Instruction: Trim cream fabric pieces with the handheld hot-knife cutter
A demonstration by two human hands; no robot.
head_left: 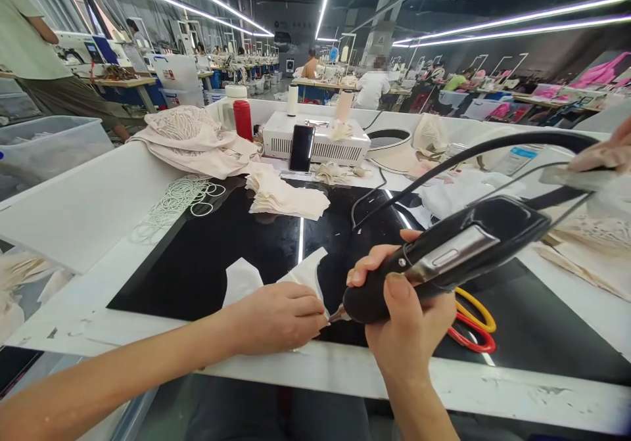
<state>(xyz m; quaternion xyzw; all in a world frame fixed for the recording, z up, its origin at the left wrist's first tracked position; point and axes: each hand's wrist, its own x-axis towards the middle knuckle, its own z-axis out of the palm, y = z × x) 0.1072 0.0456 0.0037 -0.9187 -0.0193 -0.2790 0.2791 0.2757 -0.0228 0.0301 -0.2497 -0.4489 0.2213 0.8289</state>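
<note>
My right hand (409,316) is closed around a black corded electric hand tool (444,257) that looks like a hot knife, with a metal plate on its side and a narrow metal tip. The tip points left and meets the edge of a white fabric piece (306,271), close to my left fingertips. Pinched between the fingers of my left hand (280,316) is that same piece; its lower part is hidden by the hand. Another white fabric piece (242,280) lies just beyond my left wrist. Red and yellow scissor handles (473,323) show behind my right hand.
On the black board (167,277) lies a fabric stack (288,194), with tangled pale cord (180,204) at left. Beyond stand a phone (301,148), a white machine box (276,135) and a red bottle (242,120). Another person's hand (604,152) reaches in beside the tool's cable at right.
</note>
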